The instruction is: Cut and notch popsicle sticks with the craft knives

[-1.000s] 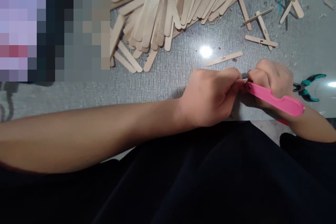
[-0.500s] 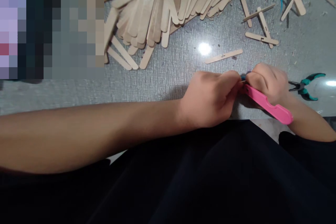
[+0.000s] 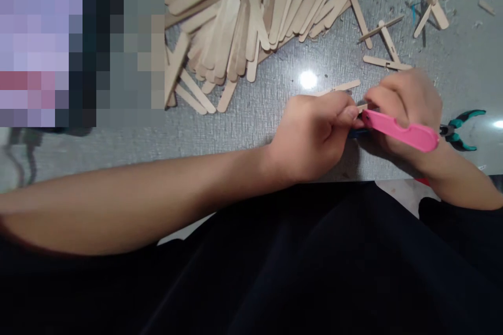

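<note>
My left hand [image 3: 316, 133] is closed in a pinch, and the light end of a wooden craft stick [image 3: 362, 109] shows past its fingertips. Most of that stick is hidden inside the fist. Close by on the right, my right hand [image 3: 406, 99] is wrapped round a folding knife with a pink handle [image 3: 408, 131]. The handle points right across the palm side, its pivot end at my left fingertips; the blade is mostly hidden. Just behind my left hand, another craft stick [image 3: 348, 86] lies on the table, partly covered.
A large heap of wooden craft sticks [image 3: 223, 31] covers the table's far side. Notched sticks [image 3: 389, 42] and a crossed stick assembly [image 3: 434, 2] lie at the far right. Pliers with teal-and-black handles [image 3: 458, 130] rest beyond my right wrist. A pixelated patch hides the upper left.
My right hand has shifted up a little, and the pink handle has swung from a steep slant to nearly level. The view has also shifted slightly. Both hands stay closed.
</note>
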`<state>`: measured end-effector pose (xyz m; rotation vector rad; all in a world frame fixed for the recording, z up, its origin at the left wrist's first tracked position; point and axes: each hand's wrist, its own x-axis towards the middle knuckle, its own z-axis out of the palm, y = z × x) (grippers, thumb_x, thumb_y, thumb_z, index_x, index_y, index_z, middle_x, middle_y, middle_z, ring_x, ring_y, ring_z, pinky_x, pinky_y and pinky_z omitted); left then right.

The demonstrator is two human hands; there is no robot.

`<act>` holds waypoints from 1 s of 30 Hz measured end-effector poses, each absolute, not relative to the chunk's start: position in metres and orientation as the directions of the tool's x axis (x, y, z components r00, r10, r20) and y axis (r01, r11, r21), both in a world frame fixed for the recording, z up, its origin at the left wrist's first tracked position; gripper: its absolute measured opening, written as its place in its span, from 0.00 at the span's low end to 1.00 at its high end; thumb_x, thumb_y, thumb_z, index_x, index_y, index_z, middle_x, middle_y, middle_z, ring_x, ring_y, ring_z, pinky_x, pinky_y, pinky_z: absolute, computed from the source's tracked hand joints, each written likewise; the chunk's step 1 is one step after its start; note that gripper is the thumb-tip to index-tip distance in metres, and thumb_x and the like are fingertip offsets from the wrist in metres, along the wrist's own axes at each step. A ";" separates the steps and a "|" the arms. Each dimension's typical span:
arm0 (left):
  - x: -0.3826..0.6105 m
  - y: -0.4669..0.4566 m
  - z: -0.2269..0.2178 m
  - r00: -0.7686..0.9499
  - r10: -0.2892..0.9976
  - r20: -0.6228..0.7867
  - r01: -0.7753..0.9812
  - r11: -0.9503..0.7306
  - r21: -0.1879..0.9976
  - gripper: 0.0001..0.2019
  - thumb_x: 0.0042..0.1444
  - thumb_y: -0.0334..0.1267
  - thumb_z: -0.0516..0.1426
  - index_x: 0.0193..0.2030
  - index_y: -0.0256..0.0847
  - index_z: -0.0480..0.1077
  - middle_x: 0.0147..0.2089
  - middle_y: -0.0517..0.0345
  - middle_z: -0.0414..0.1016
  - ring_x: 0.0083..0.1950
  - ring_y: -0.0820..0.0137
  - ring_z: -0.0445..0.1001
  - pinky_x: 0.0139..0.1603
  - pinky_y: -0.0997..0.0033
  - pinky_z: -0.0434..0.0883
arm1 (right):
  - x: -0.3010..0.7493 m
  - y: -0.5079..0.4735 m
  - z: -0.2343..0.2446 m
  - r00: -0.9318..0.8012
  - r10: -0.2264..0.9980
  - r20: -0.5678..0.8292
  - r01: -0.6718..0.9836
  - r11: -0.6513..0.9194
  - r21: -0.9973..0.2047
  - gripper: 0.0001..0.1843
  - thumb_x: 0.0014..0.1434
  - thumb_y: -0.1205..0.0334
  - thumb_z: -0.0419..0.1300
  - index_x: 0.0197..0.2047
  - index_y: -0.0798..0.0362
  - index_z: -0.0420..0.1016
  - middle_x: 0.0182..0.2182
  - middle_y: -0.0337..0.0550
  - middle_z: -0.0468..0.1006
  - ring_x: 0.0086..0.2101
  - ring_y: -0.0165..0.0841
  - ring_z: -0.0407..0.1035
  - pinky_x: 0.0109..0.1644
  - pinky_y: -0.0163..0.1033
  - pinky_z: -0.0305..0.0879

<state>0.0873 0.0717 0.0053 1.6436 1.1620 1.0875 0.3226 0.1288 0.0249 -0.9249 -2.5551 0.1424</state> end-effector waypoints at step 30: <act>0.083 0.093 -0.002 0.189 0.976 -0.113 -0.334 0.172 0.927 0.23 0.76 0.62 0.64 0.40 0.48 0.65 0.20 0.69 0.69 0.17 0.77 0.55 0.20 0.72 0.55 | 0.330 0.131 0.010 -0.410 0.814 0.411 0.087 0.484 -0.871 0.17 0.85 0.46 0.60 0.67 0.41 0.81 0.59 0.50 0.86 0.40 0.38 0.87 0.36 0.45 0.85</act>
